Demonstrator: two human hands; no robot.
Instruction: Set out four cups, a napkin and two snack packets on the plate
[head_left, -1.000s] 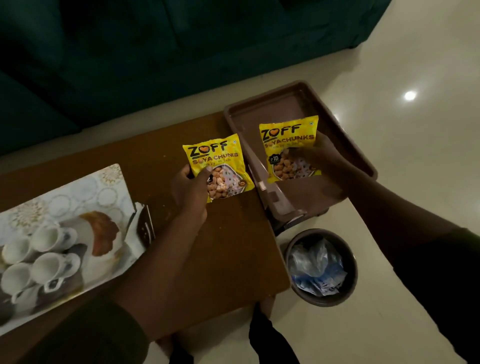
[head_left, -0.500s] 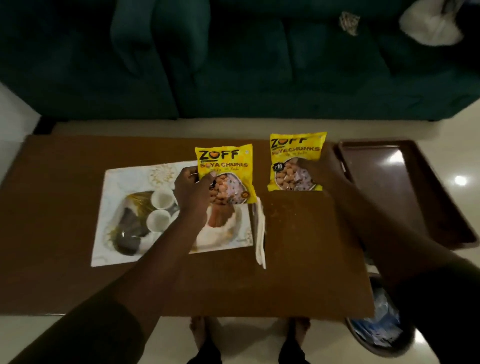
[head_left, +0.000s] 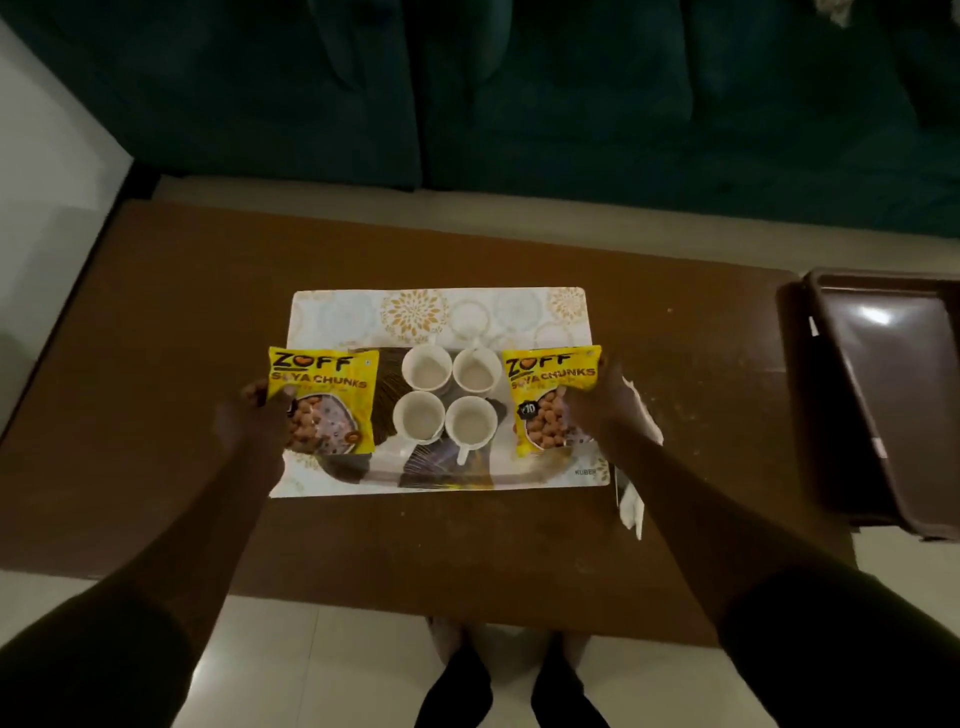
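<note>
Several white cups (head_left: 445, 399) stand in a tight square on the middle of a rectangular white plate (head_left: 441, 312) with gold floral print. My left hand (head_left: 249, 423) holds a yellow soya chunks packet (head_left: 323, 397) over the plate's left edge. My right hand (head_left: 602, 410) holds a second yellow packet (head_left: 550, 397) over the plate's right edge. A white napkin (head_left: 631, 506) lies on the table just right of the plate, partly hidden by my right forearm.
The plate rests on a brown wooden table (head_left: 182, 364). A dark brown tray (head_left: 893, 395) sits at the table's right end. A dark green sofa (head_left: 519, 93) runs behind the table. My feet (head_left: 509, 675) show below the near edge.
Both hands carried the packets from the brown tray leftward to the plate and spread apart, so one packet is now at each side of the cups. The view swung to centre on the plate.
</note>
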